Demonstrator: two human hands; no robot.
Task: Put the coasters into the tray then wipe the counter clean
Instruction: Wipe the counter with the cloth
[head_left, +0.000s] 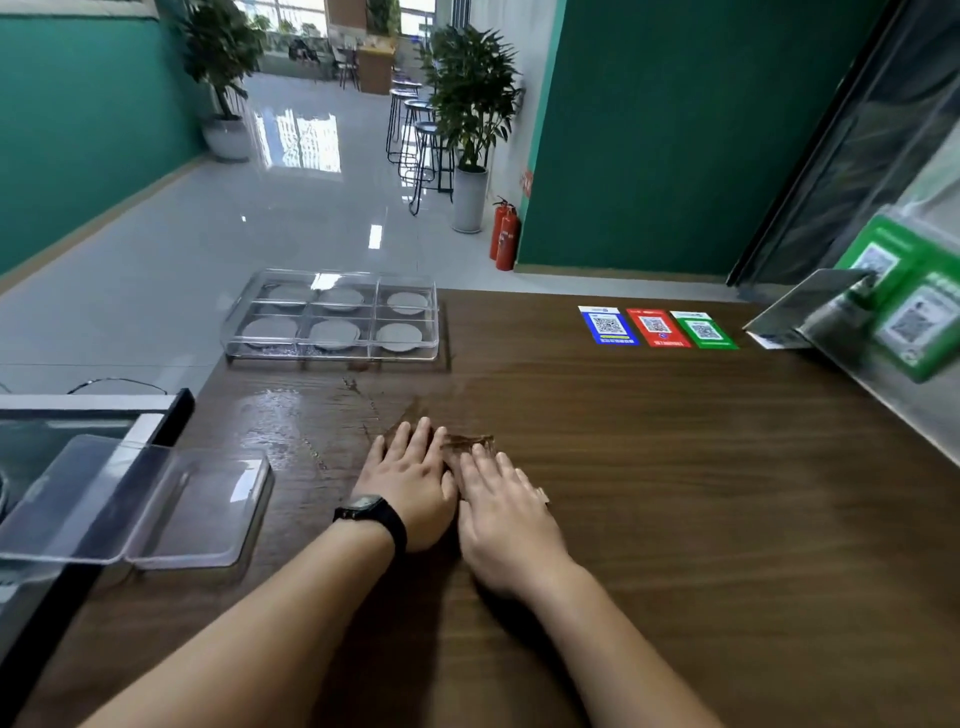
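A dark wood-grain surface (675, 467) runs along a tiled hall with green walls. The tray (332, 353), clear and divided into six compartments, sits at the far left edge; each compartment holds one grey coaster (335, 332), so the loading step appears complete. Wiping is in hand. A brown cloth (467, 444) lies flat under both hands, with a wet patch (275, 421) just to its left. The left hand (410, 483), with a wristwatch, and the right hand (504, 514) press side by side, fingers straight; neither grip closes on anything. The next move likely calls for sweeping the cloth left across the wet patch. A clear lid (156, 504) rests near left.
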